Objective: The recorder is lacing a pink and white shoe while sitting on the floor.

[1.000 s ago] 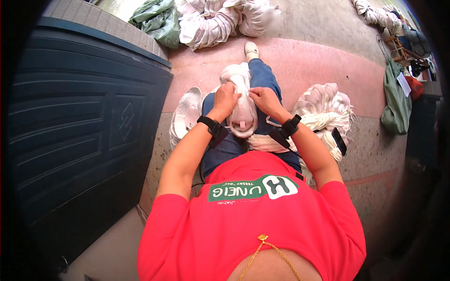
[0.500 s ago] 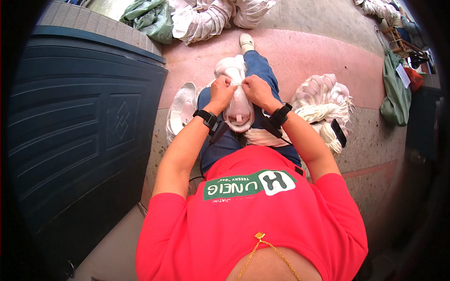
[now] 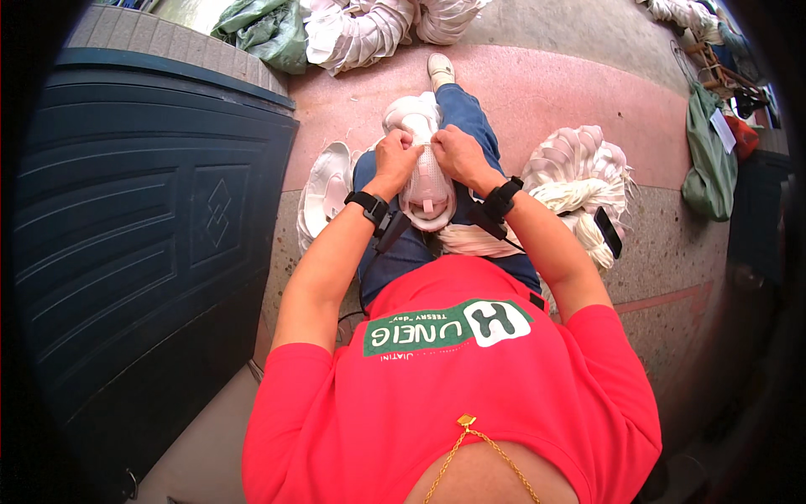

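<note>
A white and pale pink shoe upper [image 3: 428, 191] lies lengthwise on my lap between my thighs. Over its lacing area, my left hand [image 3: 396, 160] is closed in a pinch on what looks like a thin white shoelace. Close by on the right, my right hand [image 3: 460, 156] also pinches the lace with curled fingers. The two hands are a short gap apart above the upper. Fingertips partly hide the lace and its holes. A bundle of white laces [image 3: 474, 241] lies across my right thigh.
Left of my leg are more uppers [image 3: 323, 191], beside a dark blue panelled door [image 3: 151, 218]. To the right sit a fanned stack of uppers [image 3: 575, 151], hanked laces [image 3: 575, 196] and a phone [image 3: 606, 232]. Green sacks [image 3: 273, 38] and bundled uppers [image 3: 361, 34] lie ahead.
Both hands have stayed over the upper, with the right one shifting slightly up and right, so the gap between the fingertips looks a little wider. The whole view has tilted slightly.
</note>
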`<state>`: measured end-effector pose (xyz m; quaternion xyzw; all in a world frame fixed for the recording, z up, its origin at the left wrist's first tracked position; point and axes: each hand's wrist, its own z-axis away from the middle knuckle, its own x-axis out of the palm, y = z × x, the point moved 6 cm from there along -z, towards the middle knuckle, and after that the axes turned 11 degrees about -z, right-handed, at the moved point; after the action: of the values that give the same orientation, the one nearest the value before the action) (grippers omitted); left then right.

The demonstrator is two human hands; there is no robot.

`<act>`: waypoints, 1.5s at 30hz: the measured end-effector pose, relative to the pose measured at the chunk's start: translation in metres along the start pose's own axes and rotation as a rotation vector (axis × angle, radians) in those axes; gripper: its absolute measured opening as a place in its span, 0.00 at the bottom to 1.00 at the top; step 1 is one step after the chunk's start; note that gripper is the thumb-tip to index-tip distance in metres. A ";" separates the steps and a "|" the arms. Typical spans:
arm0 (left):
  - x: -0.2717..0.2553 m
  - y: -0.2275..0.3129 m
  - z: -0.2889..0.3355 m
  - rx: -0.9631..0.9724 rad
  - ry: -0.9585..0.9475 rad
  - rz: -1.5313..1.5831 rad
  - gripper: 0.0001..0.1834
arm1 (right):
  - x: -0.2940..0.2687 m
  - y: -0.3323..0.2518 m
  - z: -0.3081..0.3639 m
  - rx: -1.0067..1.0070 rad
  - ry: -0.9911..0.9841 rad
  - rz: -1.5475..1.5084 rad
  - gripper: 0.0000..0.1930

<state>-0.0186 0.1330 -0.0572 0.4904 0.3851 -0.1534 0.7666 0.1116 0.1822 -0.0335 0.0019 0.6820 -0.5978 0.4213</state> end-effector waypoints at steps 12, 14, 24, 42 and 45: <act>-0.002 0.002 0.001 -0.017 -0.006 0.041 0.12 | 0.014 -0.003 -0.007 -0.037 -0.071 0.231 0.08; -0.003 0.001 0.002 -0.016 -0.009 0.044 0.11 | 0.011 -0.005 -0.009 -0.127 -0.035 0.128 0.07; -0.019 0.003 0.009 0.187 -0.059 0.039 0.18 | 0.020 -0.017 -0.012 -0.197 -0.090 0.003 0.14; -0.179 -0.088 0.014 0.442 0.242 -0.977 0.05 | -0.088 0.071 0.055 0.332 -0.337 -0.491 0.16; -0.289 -0.172 0.040 -0.064 0.386 -1.168 0.12 | -0.161 0.093 0.074 0.243 -0.167 -0.528 0.12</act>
<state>-0.2958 -0.0246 0.0566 0.1943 0.7262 -0.4448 0.4868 0.3052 0.2286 -0.0116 -0.1743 0.5456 -0.7619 0.3025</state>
